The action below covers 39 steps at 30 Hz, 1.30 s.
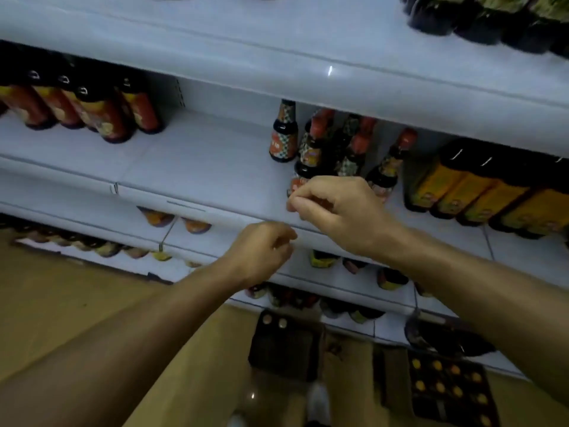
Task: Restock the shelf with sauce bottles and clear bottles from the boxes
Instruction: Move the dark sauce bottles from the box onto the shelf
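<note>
Head view: right hand (335,208) fingers curl at a sauce bottle (303,177) – probably straightening it; left hand (261,251) loosely curled, empty.

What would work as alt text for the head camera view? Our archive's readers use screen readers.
A person's right hand reaches to a small sauce bottle at the front of a white shelf, while the left hand hangs loosely curled and empty below. More bottles stand behind and to both sides; boxes of bottles sit on the floor.

A shop aisle: white tiered shelves (197,167) lined with rows of sauce bottles (311,155).
</note>
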Motion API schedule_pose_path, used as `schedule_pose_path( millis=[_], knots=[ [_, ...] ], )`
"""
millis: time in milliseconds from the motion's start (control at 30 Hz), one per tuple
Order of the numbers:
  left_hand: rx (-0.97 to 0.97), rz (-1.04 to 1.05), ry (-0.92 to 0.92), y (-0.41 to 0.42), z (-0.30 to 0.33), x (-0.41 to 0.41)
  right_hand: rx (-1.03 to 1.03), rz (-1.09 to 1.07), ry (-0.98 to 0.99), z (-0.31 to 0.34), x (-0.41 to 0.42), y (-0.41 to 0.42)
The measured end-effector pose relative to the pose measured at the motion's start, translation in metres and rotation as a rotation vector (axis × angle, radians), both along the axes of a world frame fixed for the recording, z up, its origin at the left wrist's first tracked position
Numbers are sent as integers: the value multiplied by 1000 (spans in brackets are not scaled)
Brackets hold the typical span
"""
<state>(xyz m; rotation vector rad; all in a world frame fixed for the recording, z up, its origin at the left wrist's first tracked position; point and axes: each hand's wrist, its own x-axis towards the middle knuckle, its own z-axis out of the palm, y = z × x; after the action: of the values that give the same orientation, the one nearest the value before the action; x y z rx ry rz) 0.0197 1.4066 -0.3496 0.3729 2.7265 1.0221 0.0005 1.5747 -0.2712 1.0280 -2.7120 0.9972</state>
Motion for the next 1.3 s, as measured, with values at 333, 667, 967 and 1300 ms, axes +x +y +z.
schedule_pose_path(
  millis=[333, 667, 967, 1300],
  knots=[
    [84, 147, -268, -3, -130, 23, 102, -23, -387, -154, -4, 9],
    [48, 215, -458, -10, -260, 49, 300, -47, -579, -335, 13, 14],
    [-2, 297, -636, -3, -409, 51, 531, -162, -613, -538, 9, 6],
    [108, 457, -782, 19, -545, 42, 799, -63, -529, -673, -7, 9]
  ],
)
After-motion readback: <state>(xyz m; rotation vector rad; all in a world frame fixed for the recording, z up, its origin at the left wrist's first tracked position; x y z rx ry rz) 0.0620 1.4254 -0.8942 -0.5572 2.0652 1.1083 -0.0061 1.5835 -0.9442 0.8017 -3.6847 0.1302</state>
